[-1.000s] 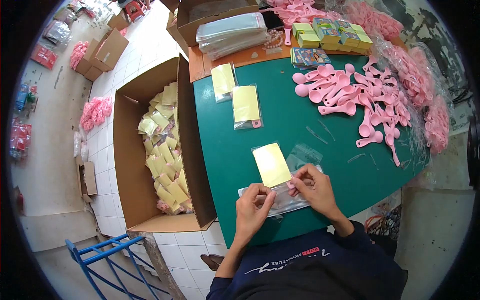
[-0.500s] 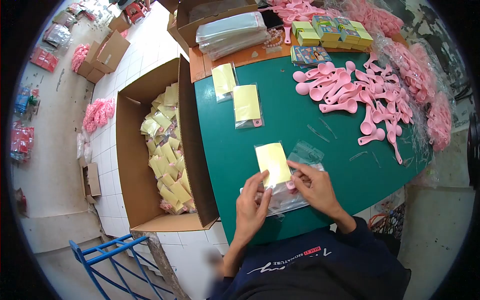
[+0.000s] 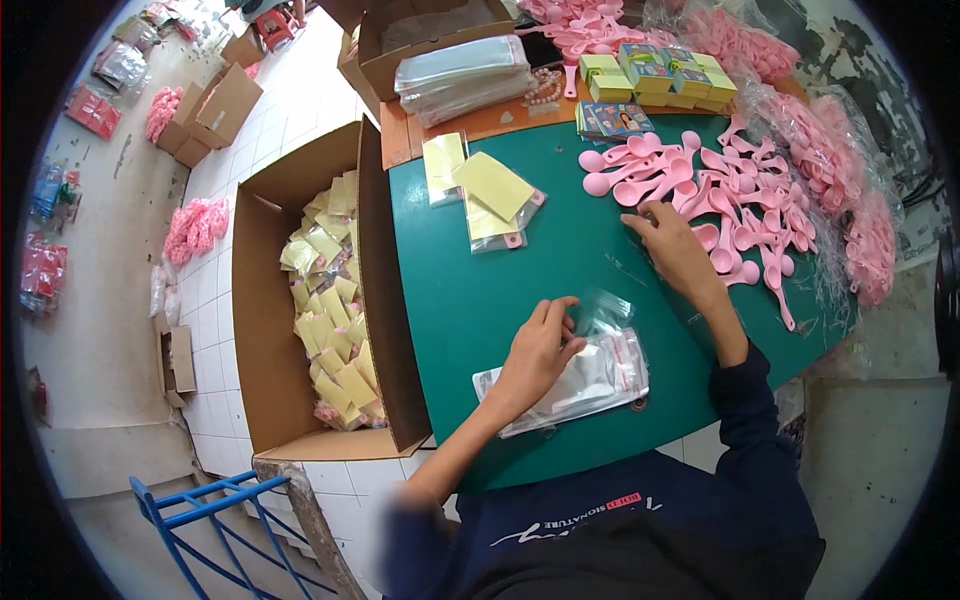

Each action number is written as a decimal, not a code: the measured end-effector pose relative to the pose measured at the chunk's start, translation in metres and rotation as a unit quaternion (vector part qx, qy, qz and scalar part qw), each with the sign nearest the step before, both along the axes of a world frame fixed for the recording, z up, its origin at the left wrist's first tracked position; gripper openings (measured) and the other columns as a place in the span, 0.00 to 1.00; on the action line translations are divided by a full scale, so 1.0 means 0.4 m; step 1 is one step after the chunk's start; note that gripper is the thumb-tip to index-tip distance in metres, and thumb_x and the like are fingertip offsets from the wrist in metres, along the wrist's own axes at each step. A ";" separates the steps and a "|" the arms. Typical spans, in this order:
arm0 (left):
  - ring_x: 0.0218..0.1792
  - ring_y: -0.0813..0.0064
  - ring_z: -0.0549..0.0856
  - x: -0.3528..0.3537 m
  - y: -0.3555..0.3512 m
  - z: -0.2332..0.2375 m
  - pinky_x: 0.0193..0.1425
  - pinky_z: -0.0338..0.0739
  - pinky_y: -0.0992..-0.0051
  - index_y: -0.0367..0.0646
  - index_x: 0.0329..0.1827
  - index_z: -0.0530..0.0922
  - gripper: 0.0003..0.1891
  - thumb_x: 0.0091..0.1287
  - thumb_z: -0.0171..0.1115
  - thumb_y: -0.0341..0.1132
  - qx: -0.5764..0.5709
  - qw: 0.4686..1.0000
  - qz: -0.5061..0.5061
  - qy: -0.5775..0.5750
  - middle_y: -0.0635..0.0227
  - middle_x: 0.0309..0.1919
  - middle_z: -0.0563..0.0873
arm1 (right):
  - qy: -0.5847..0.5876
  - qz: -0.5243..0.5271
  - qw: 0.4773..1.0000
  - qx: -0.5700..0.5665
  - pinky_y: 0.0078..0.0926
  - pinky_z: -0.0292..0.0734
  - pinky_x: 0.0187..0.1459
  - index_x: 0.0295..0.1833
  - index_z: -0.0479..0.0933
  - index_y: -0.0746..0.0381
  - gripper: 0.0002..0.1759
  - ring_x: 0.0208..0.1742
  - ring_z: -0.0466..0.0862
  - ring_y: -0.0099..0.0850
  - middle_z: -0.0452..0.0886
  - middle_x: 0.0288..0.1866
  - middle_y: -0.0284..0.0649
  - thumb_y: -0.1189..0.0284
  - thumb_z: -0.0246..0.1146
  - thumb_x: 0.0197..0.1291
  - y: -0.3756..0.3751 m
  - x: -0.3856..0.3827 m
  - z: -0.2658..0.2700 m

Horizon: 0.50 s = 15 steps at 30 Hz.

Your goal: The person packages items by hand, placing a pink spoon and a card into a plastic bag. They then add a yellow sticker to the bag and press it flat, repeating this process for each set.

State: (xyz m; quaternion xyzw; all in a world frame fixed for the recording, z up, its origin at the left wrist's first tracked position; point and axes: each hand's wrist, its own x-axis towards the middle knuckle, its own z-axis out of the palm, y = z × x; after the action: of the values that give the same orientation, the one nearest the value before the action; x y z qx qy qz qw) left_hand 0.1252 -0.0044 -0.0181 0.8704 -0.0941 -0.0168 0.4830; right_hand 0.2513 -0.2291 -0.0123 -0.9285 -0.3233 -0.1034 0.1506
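My left hand [image 3: 540, 355] rests over a stack of clear plastic bags [image 3: 600, 375], its thumb and fingers apart at the stack's upper edge, beside a loose clear flap. My right hand [image 3: 672, 245] is above the green table at the left edge of a pile of pink spoons [image 3: 735, 200], fingers slightly bent and apart, with nothing visible between them. Farther back lie packed bags with pale yellow cards; one packet [image 3: 495, 186] is tilted across another, and a third [image 3: 443, 165] lies to their left.
A large cardboard box [image 3: 380, 300] of yellow-card packets stands left of the green table [image 3: 470, 320]. At the back are a stack of clear bags [image 3: 465, 75], card bundles [image 3: 670, 75] and bagged pink spoons [image 3: 870, 240]. A blue metal frame [image 3: 210, 500] stands lower left.
The yellow-card packet from between my hands now lies across the packets farther back. My right hand has moved up and right to the spoons; my left hand has moved slightly up over the bags.
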 end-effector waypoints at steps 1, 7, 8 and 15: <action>0.34 0.70 0.83 0.004 0.004 0.009 0.37 0.77 0.72 0.37 0.47 0.74 0.17 0.56 0.68 0.30 -0.053 0.998 -0.004 0.032 0.62 0.34 0.81 | 0.001 -0.004 1.000 0.022 0.37 0.69 0.51 0.51 0.74 0.60 0.21 0.49 0.73 0.39 0.74 0.45 0.40 0.81 0.58 0.48 -0.006 -0.007 0.000; 0.36 0.75 0.83 0.012 0.046 0.038 0.41 0.78 0.75 0.37 0.42 0.77 0.12 0.57 0.67 0.29 -0.084 0.988 -0.044 0.122 0.66 0.34 0.83 | -0.035 -0.050 0.994 -0.087 0.34 0.66 0.48 0.44 0.76 0.60 0.13 0.48 0.72 0.35 0.75 0.43 0.37 0.78 0.62 0.50 -0.064 -0.022 0.011; 0.36 0.76 0.83 0.010 0.049 0.047 0.43 0.78 0.76 0.37 0.41 0.78 0.11 0.57 0.67 0.29 -0.065 0.989 -0.049 0.126 0.67 0.34 0.84 | -0.038 -0.051 0.995 -0.075 0.34 0.66 0.48 0.43 0.76 0.60 0.13 0.47 0.72 0.36 0.75 0.42 0.37 0.77 0.63 0.50 -0.067 -0.024 0.014; 0.34 0.72 0.86 0.001 0.055 0.014 0.41 0.79 0.75 0.35 0.35 0.76 0.07 0.61 0.63 0.30 -0.143 0.984 -0.054 0.092 0.64 0.30 0.85 | 0.056 -0.108 0.964 0.239 0.26 0.72 0.40 0.41 0.74 0.63 0.07 0.36 0.78 0.26 0.78 0.35 0.34 0.78 0.61 0.56 -0.003 -0.125 0.159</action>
State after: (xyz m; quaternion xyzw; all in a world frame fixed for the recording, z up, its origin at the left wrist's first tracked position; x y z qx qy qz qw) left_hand 0.1256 0.0176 -0.0127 0.7807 -0.0976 -0.1087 0.6076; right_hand 0.2015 -0.2304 0.0512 -0.8992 -0.1786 -0.1412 0.3736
